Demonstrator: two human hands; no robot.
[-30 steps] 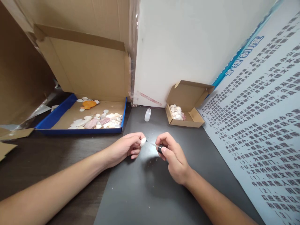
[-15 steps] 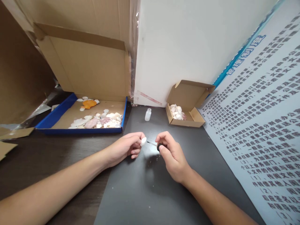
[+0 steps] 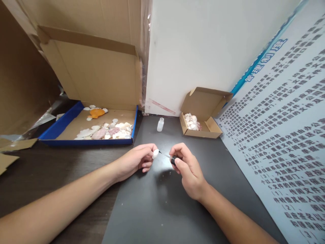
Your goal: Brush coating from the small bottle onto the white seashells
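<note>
Between the thumb and fingers of my left hand is a small white seashell, its pale face turned to the right. My right hand pinches the black cap of a thin brush. The brush's dark tip points left and lies at the shell's right edge; whether it touches cannot be made out. Beyond both hands a small clear bottle stands upright without a cap, with whitish contents.
A blue-sided cardboard box at the left holds many shells and an orange one. At the back right, a smaller open box holds more shells. A printed board leans along the right; a white panel stands behind.
The brush has shifted slightly left, its tip now at the shell's edge, and more of the black cap shows in my right hand. My left hand and the shell stay nearly still.
</note>
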